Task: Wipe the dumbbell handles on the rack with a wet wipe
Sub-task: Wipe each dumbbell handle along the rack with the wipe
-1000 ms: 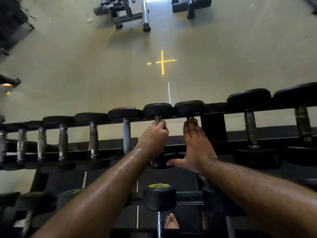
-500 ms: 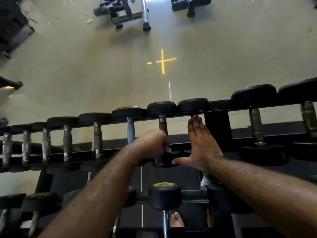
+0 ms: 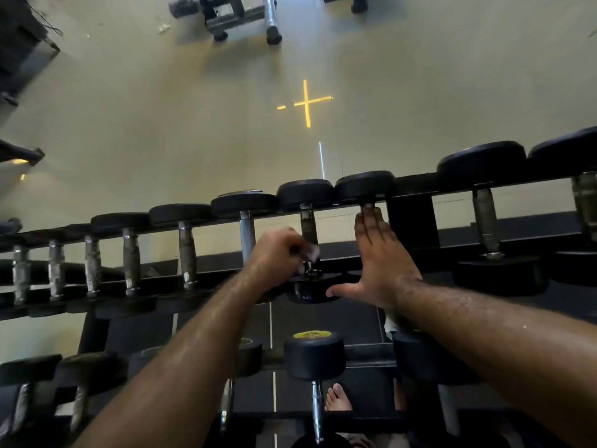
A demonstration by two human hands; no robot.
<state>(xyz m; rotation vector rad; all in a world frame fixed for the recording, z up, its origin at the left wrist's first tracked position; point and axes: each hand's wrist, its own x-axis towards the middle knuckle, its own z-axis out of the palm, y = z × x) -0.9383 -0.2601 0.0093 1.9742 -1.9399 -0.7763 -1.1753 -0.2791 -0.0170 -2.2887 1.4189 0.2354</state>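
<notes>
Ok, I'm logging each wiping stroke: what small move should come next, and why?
Probably slide the left hand back up the dumbbell handle. It grips low near the front weight, a pale wipe seemingly in its fingers, and the upper handle is bare. The right hand lies flat on the neighbouring dumbbell and can stay.

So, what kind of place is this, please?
Most likely a gym. A long black rack holds a row of dumbbells with metal handles, more dumbbells sit on a lower tier, and exercise equipment stands on the open floor beyond.
</notes>
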